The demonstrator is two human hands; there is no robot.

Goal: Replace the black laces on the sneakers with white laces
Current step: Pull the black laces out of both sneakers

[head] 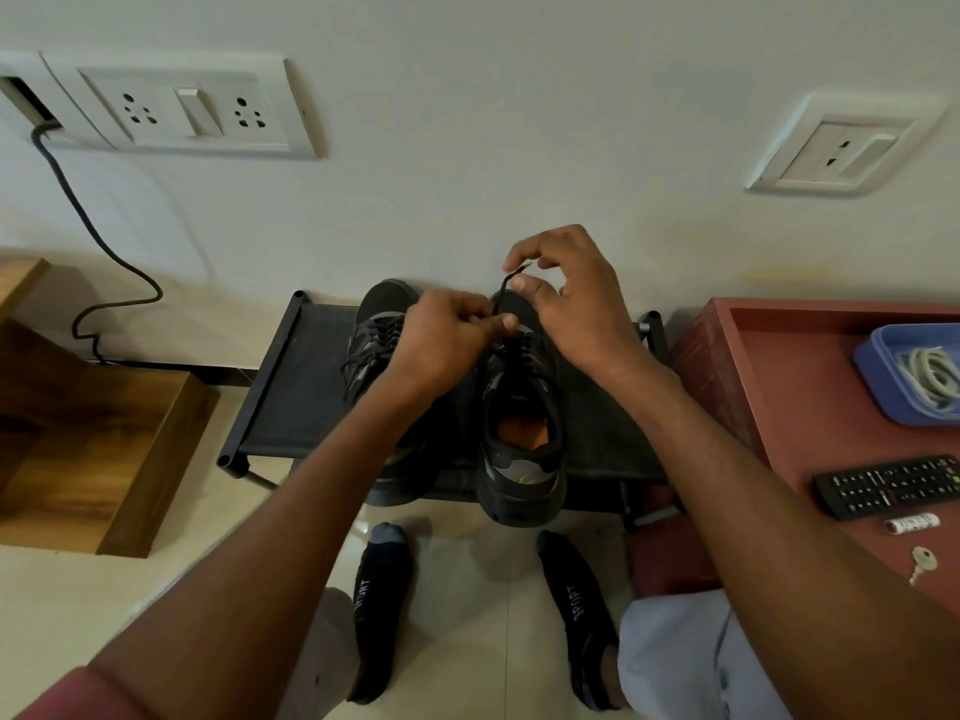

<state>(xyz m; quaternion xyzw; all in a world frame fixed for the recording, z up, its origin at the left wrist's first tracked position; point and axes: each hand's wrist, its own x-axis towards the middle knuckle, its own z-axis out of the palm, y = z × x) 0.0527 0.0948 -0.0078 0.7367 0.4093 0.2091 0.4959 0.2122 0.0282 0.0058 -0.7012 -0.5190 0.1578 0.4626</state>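
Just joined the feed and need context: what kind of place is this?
Probably a room at home: a low shoe rack against the wall, wall sockets, and a TV remote on a red table.

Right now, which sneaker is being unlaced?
The right sneaker: both hands pull its black lace. The left sneaker sits untouched, fully laced.

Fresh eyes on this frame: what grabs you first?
Both hands meet over the right sneaker on the low black rack: the right hand pinches the tip of a black lace pulled up from it, while the left hand grips the lace lower down. The left sneaker beside it is laced in black. At far right, a blue tray of white laces waits on the reddish table.
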